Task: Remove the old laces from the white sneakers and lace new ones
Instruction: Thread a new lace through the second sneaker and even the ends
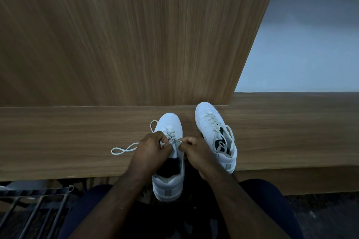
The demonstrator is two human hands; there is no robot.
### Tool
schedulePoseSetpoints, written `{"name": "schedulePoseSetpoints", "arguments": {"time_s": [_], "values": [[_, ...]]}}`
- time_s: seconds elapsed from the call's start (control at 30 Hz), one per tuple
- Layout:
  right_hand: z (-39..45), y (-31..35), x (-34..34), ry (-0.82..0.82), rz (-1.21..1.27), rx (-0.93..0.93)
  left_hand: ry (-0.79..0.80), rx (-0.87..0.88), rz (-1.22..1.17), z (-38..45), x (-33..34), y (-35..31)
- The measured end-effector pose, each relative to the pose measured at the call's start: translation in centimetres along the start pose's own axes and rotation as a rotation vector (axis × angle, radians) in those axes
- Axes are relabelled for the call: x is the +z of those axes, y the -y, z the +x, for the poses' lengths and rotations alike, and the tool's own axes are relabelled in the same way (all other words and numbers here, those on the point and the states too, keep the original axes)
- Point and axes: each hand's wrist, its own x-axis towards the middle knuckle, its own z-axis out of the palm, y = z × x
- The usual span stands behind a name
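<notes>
Two white sneakers sit on a wooden ledge [77, 141]. Over the near sneaker [168, 161], the left hand [150, 148] and right hand [196, 153] — fingers curled — each pinch its lace [124, 148].

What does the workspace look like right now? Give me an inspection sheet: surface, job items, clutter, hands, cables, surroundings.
Surface: wooden ledge, wood-grain panel rising behind it.
Job's things: left sneaker, heel overhanging the ledge's near edge, lace trailing left in loops; right sneaker laced, its lace ends loose over the opening.
Clutter: nothing seen.
Hands: left hand grips the lace at the left sneaker's eyelets; right hand pinches a lace end.
Cables: nothing seen.
Surroundings: metal rack lower left; pale floor to the right.
</notes>
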Motion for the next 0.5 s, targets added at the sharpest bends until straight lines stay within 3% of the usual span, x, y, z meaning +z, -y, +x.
{"name": "schedulePoseSetpoints", "arguments": {"time_s": [0.5], "values": [[0.4,-0.42,-0.17,0.046,0.057,0.004,0.014,0.106,0.116,-0.08,0.36,-0.45]]}}
